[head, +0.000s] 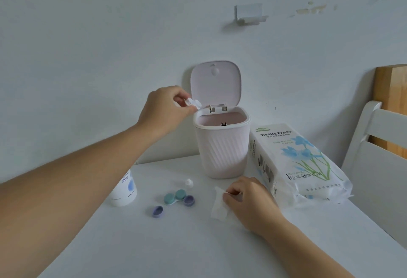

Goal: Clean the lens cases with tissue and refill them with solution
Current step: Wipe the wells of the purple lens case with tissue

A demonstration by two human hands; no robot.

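White wall (110, 35) — white chair (374, 145), wooden board (389, 92)

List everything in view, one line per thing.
bin: 1, pale pink, lid open, by the wall
tissue pack: 1, white with blue flowers, right of bin
solution bottle: 1, white, table left
green lens case: 1, teal, capped, table centre
purple caps: 2, flanking the green case
white cap: 1, before bin
tissue: 1, white, under right fingers
chair: 1, white, right
left hand: holds clear case over the bin rim
right hand: pinches tissue

white lens case (193, 102) over bin; teal case (175, 196), tissue (218, 207) on table
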